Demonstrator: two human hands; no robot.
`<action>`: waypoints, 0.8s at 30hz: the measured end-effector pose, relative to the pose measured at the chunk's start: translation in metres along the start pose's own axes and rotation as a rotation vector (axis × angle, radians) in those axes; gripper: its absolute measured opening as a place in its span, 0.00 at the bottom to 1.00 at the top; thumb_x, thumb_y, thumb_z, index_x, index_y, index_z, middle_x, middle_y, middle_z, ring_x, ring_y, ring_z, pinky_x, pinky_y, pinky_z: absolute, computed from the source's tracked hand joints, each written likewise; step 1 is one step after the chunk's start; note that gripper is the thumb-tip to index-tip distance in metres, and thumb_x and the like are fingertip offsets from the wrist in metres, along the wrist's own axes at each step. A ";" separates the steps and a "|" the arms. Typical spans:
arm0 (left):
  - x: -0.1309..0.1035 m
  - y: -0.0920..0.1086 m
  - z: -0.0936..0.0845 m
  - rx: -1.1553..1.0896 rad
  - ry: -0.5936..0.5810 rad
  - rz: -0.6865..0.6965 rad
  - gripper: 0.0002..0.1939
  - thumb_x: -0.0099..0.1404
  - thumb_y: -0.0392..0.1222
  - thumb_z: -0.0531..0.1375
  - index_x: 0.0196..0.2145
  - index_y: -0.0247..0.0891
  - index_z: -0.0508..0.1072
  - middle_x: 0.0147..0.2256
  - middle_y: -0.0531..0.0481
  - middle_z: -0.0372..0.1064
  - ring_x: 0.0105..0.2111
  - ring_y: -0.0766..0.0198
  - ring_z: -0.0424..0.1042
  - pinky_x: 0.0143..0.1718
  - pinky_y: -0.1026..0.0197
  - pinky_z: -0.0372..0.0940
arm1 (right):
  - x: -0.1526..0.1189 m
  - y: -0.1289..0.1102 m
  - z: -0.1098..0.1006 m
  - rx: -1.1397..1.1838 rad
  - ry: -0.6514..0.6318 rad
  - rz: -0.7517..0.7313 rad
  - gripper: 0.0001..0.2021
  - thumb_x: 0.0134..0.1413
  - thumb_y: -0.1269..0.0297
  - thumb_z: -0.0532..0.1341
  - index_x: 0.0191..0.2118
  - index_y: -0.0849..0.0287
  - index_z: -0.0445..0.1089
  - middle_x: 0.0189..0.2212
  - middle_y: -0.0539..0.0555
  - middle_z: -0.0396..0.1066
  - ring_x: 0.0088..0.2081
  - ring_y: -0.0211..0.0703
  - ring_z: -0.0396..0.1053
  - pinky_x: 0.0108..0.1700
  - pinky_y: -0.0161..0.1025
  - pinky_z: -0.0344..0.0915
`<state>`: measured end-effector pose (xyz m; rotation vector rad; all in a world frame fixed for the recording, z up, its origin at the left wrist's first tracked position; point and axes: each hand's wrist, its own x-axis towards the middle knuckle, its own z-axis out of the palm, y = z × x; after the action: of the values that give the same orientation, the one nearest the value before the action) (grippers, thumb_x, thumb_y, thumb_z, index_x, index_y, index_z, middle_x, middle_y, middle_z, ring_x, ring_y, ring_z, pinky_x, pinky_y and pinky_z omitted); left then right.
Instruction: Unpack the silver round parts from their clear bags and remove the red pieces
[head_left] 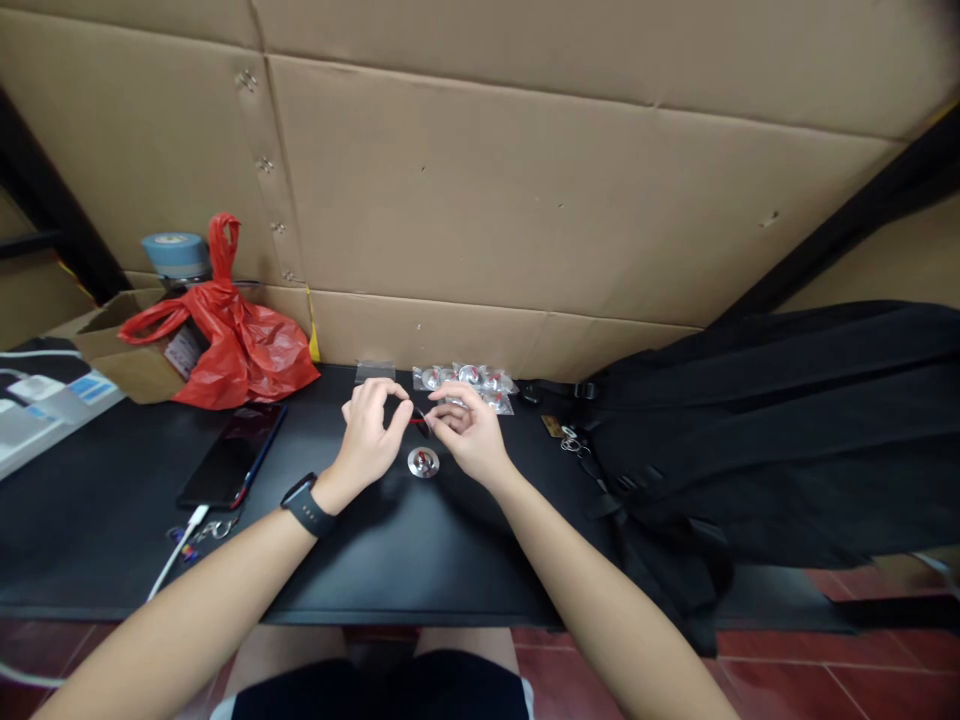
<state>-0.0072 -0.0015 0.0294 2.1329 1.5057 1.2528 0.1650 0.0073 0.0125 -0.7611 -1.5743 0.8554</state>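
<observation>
My left hand (369,428) and my right hand (474,432) face each other above the black table, thumbs and forefingers curled in pinches. Between their fingertips is a small, thin dark piece with a red part (421,423), seen nearly edge-on; its kind is unclear. Just below the hands, a shiny silver disc with a red and dark centre (424,462) lies flat on the table. Behind my right hand sit several similar silver discs in clear plastic bags (469,375). A dark watch (307,505) is on my left wrist.
At left are a phone (234,456) with a white cable, a red plastic bag (251,345), an open cardboard box (139,365) and a power strip (56,415). A black backpack (787,440) fills the right side. Cardboard (480,200) walls off the back.
</observation>
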 end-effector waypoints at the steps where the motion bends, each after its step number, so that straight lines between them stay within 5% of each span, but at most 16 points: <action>1: 0.001 -0.003 -0.001 -0.032 -0.048 -0.008 0.11 0.72 0.44 0.52 0.42 0.42 0.73 0.47 0.48 0.69 0.50 0.56 0.65 0.53 0.51 0.56 | 0.000 -0.002 -0.002 -0.105 -0.040 -0.076 0.08 0.56 0.66 0.63 0.43 0.55 0.70 0.46 0.54 0.62 0.34 0.35 0.71 0.35 0.36 0.70; 4: 0.005 -0.012 -0.001 -0.075 -0.241 0.044 0.12 0.71 0.47 0.52 0.43 0.45 0.74 0.50 0.50 0.69 0.54 0.55 0.63 0.57 0.49 0.55 | 0.000 -0.009 -0.006 -0.335 -0.127 -0.251 0.08 0.60 0.72 0.58 0.42 0.55 0.71 0.44 0.55 0.63 0.30 0.33 0.66 0.33 0.36 0.67; 9: 0.005 -0.023 0.004 -0.027 -0.411 0.146 0.13 0.63 0.47 0.62 0.46 0.48 0.76 0.55 0.50 0.66 0.57 0.51 0.60 0.58 0.46 0.55 | 0.000 -0.011 -0.009 -0.382 -0.133 -0.287 0.10 0.61 0.74 0.56 0.44 0.55 0.70 0.46 0.56 0.62 0.31 0.34 0.66 0.32 0.36 0.67; 15: 0.008 -0.029 0.008 0.083 -0.344 0.118 0.06 0.62 0.46 0.64 0.36 0.48 0.81 0.50 0.51 0.69 0.55 0.50 0.61 0.54 0.47 0.55 | 0.003 0.000 -0.016 -0.402 -0.190 -0.187 0.11 0.60 0.73 0.57 0.46 0.56 0.69 0.46 0.56 0.62 0.34 0.35 0.69 0.32 0.34 0.65; 21: 0.011 -0.041 0.003 0.237 -0.316 0.161 0.06 0.66 0.45 0.62 0.37 0.49 0.80 0.42 0.50 0.73 0.50 0.53 0.64 0.48 0.49 0.50 | 0.003 0.008 -0.029 -0.622 -0.621 0.030 0.09 0.50 0.66 0.69 0.39 0.57 0.75 0.33 0.51 0.69 0.34 0.39 0.68 0.39 0.36 0.64; 24: 0.011 -0.043 0.002 0.231 -0.298 0.156 0.07 0.68 0.44 0.60 0.37 0.47 0.79 0.42 0.50 0.76 0.50 0.54 0.65 0.48 0.49 0.47 | 0.001 0.013 -0.027 -0.633 -0.678 0.080 0.05 0.53 0.71 0.66 0.37 0.58 0.76 0.33 0.51 0.71 0.33 0.37 0.68 0.37 0.34 0.63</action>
<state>-0.0330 0.0278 0.0071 2.4937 1.4355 0.7865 0.1919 0.0184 0.0049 -1.0436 -2.4973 0.7035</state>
